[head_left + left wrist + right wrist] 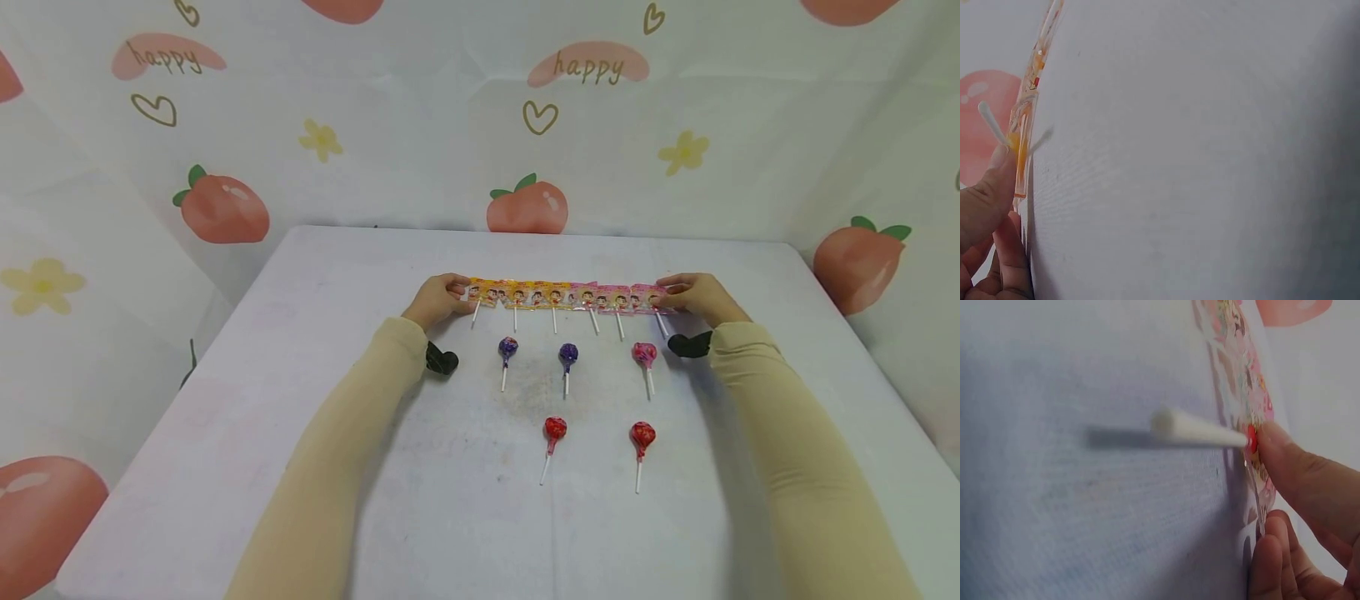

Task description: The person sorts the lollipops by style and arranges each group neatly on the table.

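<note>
A row of flat lollipops in clear printed wrappers lies across the far part of the table, orange-yellow on the left and pink on the right, white sticks pointing toward me. My left hand pinches the row's left end; in the left wrist view its thumb lies against an orange lollipop wrapper. At the other end, my right hand pinches the last pink wrapper. The right wrist view shows that thumb beside a red candy with its white stick jutting out.
Nearer me lie round lollipops: two purple ones, a pink one, and two red ones. They rest on a white-covered table. Behind hangs a peach-printed cloth.
</note>
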`<state>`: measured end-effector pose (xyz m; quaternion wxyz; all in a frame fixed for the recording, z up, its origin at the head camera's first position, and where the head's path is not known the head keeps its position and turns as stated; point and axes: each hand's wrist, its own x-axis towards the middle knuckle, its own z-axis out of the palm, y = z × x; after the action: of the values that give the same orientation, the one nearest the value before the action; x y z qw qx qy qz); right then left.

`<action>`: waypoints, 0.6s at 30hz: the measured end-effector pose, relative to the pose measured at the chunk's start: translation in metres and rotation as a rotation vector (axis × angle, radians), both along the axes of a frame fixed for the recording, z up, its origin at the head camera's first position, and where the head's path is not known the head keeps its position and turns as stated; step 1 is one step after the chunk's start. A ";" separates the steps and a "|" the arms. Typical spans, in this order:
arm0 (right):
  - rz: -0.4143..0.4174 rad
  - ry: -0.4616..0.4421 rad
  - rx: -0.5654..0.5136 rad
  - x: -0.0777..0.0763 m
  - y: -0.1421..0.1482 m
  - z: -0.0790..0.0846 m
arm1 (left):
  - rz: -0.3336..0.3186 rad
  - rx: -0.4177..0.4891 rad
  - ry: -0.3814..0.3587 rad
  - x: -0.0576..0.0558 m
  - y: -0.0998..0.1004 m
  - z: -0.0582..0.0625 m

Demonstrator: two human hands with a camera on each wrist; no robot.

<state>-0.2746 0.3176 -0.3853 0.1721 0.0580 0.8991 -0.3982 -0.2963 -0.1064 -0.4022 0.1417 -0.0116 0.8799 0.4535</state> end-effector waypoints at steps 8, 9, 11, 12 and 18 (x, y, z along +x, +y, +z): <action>0.025 0.008 0.020 0.001 0.002 0.000 | 0.007 0.109 -0.028 0.002 -0.006 0.002; 0.024 0.004 0.013 0.001 0.002 0.000 | 0.006 0.128 -0.039 0.002 -0.008 0.002; 0.022 -0.004 0.000 0.001 0.001 0.000 | 0.022 0.166 -0.069 0.003 -0.010 0.005; 0.021 -0.008 -0.005 0.001 0.001 0.000 | 0.026 0.184 -0.075 0.003 -0.010 0.007; 0.013 -0.023 -0.003 0.002 0.002 0.001 | -0.043 0.212 0.024 0.016 -0.002 0.030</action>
<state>-0.2731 0.3199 -0.3843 0.1849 0.0564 0.8969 -0.3977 -0.2798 -0.1086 -0.3720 0.1414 0.0276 0.8287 0.5409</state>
